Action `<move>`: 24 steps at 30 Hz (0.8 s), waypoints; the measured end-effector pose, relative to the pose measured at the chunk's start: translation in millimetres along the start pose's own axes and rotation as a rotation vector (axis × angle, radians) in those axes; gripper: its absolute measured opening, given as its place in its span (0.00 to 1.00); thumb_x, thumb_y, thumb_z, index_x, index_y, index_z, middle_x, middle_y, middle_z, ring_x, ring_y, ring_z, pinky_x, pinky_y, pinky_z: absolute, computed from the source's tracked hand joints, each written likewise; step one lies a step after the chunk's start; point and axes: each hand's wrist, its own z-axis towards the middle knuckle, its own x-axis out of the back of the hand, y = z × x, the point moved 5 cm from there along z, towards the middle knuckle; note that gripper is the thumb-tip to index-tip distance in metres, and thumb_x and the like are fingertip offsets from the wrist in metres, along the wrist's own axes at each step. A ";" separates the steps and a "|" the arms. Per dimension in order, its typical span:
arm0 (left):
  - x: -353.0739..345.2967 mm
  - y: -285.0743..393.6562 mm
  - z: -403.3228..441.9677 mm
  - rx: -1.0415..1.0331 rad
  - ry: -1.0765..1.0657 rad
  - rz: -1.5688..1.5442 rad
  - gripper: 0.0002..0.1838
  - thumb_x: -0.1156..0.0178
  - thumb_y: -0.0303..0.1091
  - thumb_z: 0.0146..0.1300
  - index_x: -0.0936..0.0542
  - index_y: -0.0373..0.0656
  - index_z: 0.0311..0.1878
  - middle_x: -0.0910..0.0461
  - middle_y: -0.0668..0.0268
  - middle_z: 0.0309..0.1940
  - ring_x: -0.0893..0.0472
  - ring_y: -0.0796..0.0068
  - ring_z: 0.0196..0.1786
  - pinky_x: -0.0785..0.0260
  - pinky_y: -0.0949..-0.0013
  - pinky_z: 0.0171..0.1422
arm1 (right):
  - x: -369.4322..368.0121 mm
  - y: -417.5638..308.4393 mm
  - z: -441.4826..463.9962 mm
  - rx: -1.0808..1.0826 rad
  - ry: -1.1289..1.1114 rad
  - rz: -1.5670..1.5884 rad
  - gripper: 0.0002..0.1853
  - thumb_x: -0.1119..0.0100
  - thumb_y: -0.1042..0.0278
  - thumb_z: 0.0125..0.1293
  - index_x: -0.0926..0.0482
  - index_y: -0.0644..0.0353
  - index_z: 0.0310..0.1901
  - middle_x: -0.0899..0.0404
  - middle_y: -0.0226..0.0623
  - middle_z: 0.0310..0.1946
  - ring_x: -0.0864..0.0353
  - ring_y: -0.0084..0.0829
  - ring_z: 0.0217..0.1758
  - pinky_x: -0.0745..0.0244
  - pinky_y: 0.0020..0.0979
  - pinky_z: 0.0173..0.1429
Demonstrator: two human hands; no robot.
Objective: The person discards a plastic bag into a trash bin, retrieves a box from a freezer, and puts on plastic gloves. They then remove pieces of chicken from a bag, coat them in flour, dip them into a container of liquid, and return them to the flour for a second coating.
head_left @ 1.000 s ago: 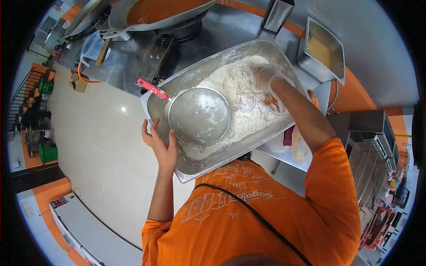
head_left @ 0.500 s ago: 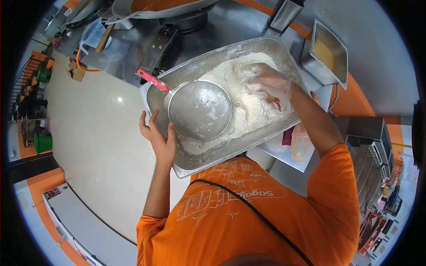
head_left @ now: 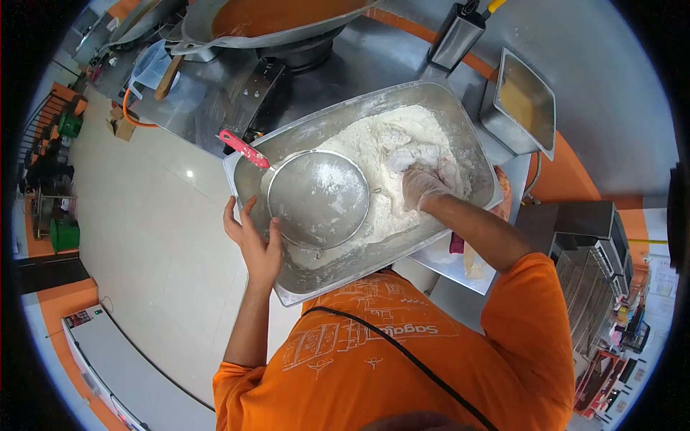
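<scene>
A large metal tray (head_left: 316,276) holds white flour (head_left: 359,136) and a round sieve (head_left: 318,200) with a red handle and some flour on its mesh. At the tray's left rim is my left hand (head_left: 255,248), fingers spread apart and the thumb beside the sieve. My right hand (head_left: 422,188), in a clear floury glove, presses into the flour at the tray's right half. Its fingertips are hidden among lumpy flour-coated pieces (head_left: 406,155), whose kind I cannot make out. Another coated piece (head_left: 394,135) lies just beyond.
A wide pan of orange-brown liquid (head_left: 266,18) sits on a burner behind the tray. Back right stands a deep metal container with yellowish liquid (head_left: 517,100). A metal utensil holder (head_left: 458,36) is near the wall. An oven-like rack unit (head_left: 586,273) stands at right.
My right hand has moved down and nearer to me, from over the flour into it. The reddish piece by it no longer shows; white-coated pieces do. My left hand stays at the rim.
</scene>
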 end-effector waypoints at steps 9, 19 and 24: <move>-0.1 -1.4 -1.2 0.014 0.013 -0.018 0.25 0.42 0.30 0.57 0.33 0.40 0.60 0.51 0.45 0.67 0.52 0.45 0.70 0.57 0.49 0.71 | 27.0 66.3 -43.0 0.010 -0.079 0.816 0.18 0.44 0.58 0.53 0.22 0.64 0.39 0.20 0.50 0.33 0.21 0.48 0.38 0.26 0.41 0.44; 1.5 0.1 -3.0 0.033 0.005 -0.002 0.25 0.42 0.31 0.59 0.33 0.41 0.60 0.51 0.47 0.68 0.52 0.47 0.70 0.57 0.50 0.71 | -1.3 -3.8 -12.3 -0.028 0.390 -0.049 0.22 0.45 0.56 0.55 0.21 0.73 0.38 0.20 0.55 0.37 0.18 0.43 0.41 0.24 0.36 0.46; -0.7 -0.4 -3.7 0.019 -0.012 0.013 0.25 0.43 0.32 0.61 0.33 0.42 0.61 0.52 0.48 0.69 0.52 0.49 0.70 0.56 0.51 0.72 | 4.4 -64.8 -5.6 0.176 -0.135 0.285 0.31 0.36 0.48 0.50 0.22 0.76 0.40 0.19 0.54 0.40 0.17 0.44 0.41 0.23 0.39 0.45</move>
